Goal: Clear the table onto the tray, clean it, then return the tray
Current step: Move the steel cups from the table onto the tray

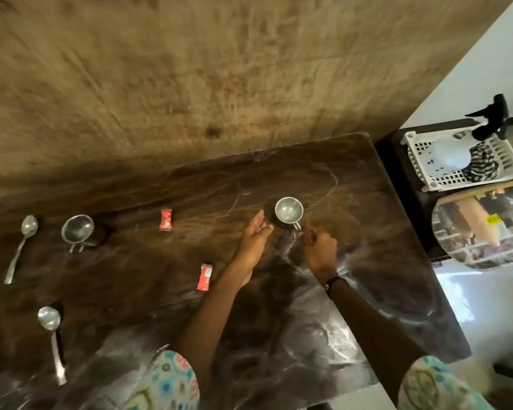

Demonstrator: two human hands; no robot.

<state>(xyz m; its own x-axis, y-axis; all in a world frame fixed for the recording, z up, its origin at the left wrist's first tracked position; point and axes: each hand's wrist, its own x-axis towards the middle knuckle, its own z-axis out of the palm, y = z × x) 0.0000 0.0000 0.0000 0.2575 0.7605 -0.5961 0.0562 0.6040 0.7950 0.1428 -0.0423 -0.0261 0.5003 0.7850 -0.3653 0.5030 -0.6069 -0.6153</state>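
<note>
Right hand (320,250) fingers curled beside cup (288,213); left hand (253,239) flat.

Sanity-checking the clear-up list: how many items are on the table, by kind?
Steel cups: 2, one by the hands, one at left
Spoons: 2, far left and near left
Red sachets: 2, far and near
Total: 6
</note>
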